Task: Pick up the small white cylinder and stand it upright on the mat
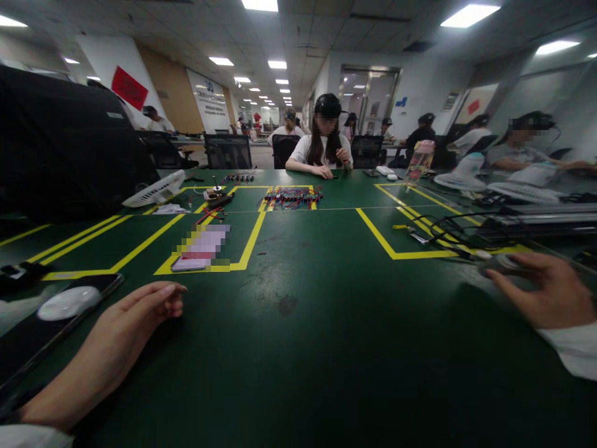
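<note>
My left hand [142, 309] rests over the green table at the left, its fingers curled in and the thumb lying against them. Nothing shows in it. Beside it lies a phone-like black slab [93, 311] with a white oval case [69, 303] on top. Off to the right, my right hand [553, 286] has its thumb and fingers around a dark rounded object [506, 266]; blur and the fingers hide what kind it is. Black cables [443, 233] lie just beyond that hand.
Yellow tape [410, 255] marks the green tabletop [317, 348]. A phone [203, 247] lies inside one outline. Beyond are a bundle of coloured wires [293, 197], a white fan [156, 188], a bottle [418, 163] and more fans [461, 174]. A person [321, 146] sits opposite.
</note>
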Action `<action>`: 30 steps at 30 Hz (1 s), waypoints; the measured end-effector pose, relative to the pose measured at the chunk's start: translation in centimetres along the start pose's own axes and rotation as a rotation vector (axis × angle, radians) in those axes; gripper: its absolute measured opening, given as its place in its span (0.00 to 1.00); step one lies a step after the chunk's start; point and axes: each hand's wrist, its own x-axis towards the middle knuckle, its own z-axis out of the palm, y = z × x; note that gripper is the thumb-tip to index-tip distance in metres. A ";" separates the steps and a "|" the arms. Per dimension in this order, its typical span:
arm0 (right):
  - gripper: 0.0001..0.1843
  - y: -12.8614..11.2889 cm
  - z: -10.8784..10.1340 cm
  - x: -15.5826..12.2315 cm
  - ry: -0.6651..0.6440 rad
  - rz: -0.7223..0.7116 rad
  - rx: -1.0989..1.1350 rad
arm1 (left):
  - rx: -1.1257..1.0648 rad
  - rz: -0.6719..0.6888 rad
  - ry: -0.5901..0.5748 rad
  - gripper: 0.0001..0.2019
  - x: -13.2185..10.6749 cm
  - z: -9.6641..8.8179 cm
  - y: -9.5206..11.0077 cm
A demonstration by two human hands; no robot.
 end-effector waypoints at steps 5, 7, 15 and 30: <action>0.21 -16.1 3.4 1.5 -0.104 -0.436 0.483 | -0.013 -0.006 -0.006 0.10 0.0 -0.3 -0.1; 0.21 -21.6 4.8 1.3 -0.180 -0.488 0.725 | -0.016 -0.008 0.008 0.10 -0.1 -0.3 -0.2; 0.23 -29.7 6.9 0.5 -0.447 -0.440 1.080 | -0.048 -0.020 -0.026 0.10 0.0 -0.5 -0.1; 0.12 -29.7 5.6 2.5 -0.556 -0.198 1.097 | -0.020 0.001 -0.042 0.08 0.1 -0.5 -0.3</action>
